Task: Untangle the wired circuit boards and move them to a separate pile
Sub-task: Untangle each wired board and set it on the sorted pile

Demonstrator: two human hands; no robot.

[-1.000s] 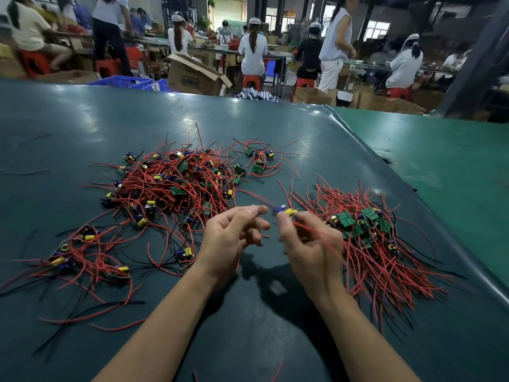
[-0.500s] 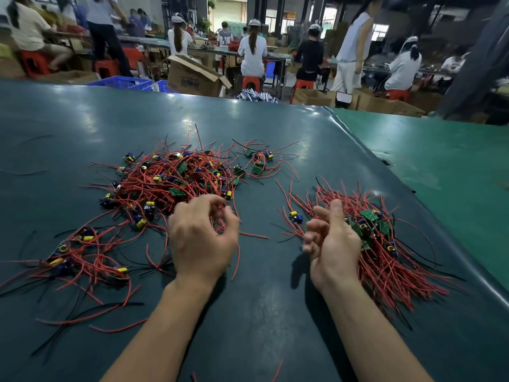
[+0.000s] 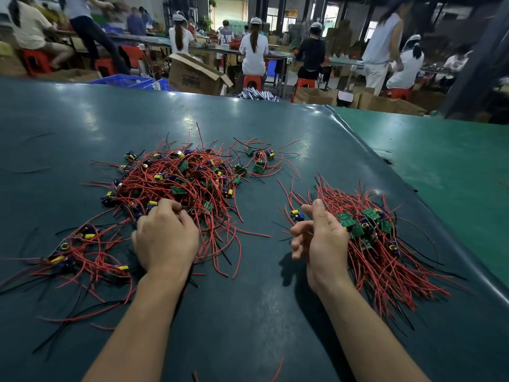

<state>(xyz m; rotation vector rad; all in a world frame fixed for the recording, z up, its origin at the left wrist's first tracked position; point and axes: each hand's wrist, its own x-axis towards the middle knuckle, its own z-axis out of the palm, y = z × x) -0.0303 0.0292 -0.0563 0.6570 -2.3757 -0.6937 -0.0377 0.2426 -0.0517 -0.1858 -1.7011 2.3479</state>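
Reaching into the near edge of the tangled pile (image 3: pixel 176 183), the left hand (image 3: pixel 165 241) curls its fingers among red wires (whether it grips one is unclear); the right hand (image 3: pixel 321 238) hovers loosely open beside the sorted pile (image 3: pixel 385 244) on the surface (image 3: pixel 248 312).

The left hand (image 3: pixel 165 238) lies back-up on the near edge of the tangled pile (image 3: pixel 176 183), so its fingertips are buried among the red wires and what they hold cannot be told. The right hand (image 3: pixel 319 238) covers the near-left part of the sorted pile (image 3: pixel 380 244); its palm is turned away. Both forearms run off the bottom edge. Beyond the table (image 3: pixel 248 312), the workers (image 3: pixel 253 48) are blurred. Print on the cardboard box (image 3: pixel 192 78) is unreadable.
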